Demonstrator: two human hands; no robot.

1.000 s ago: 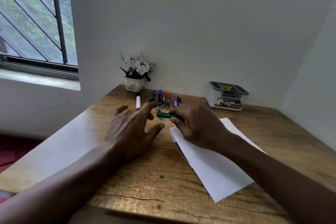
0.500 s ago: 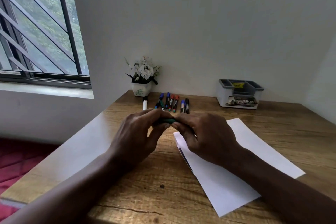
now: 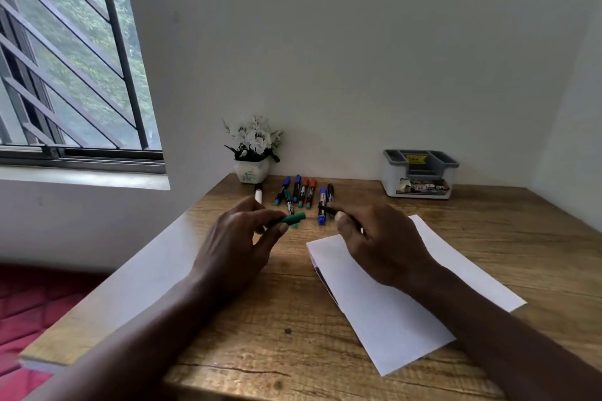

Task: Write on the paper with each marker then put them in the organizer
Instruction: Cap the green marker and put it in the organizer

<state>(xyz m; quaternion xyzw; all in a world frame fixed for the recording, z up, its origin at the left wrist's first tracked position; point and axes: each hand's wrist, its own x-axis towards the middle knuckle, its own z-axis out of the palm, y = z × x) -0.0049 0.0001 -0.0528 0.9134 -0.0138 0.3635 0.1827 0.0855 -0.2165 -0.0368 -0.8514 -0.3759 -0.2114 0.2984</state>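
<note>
My left hand (image 3: 239, 238) pinches a green marker cap (image 3: 293, 219) between thumb and fingers. My right hand (image 3: 378, 241) grips the uncapped marker body (image 3: 329, 210), its dark tip pointing left, just above the far left corner of the white paper (image 3: 423, 296). The two pieces are a short gap apart. Several capped markers (image 3: 301, 194) in blue, red, green and black lie in a row behind my hands. The grey-and-white organizer (image 3: 418, 174) stands at the back right against the wall.
A small white pot of white flowers (image 3: 252, 153) sits at the back left of the wooden table (image 3: 260, 319), with a white marker (image 3: 258, 194) lying just in front of it. A barred window is at the left. Walls close in behind and to the right.
My hands, joined on the green marker half a second ago, have pulled apart: the cap came off in my left hand and the body stayed in my right.
</note>
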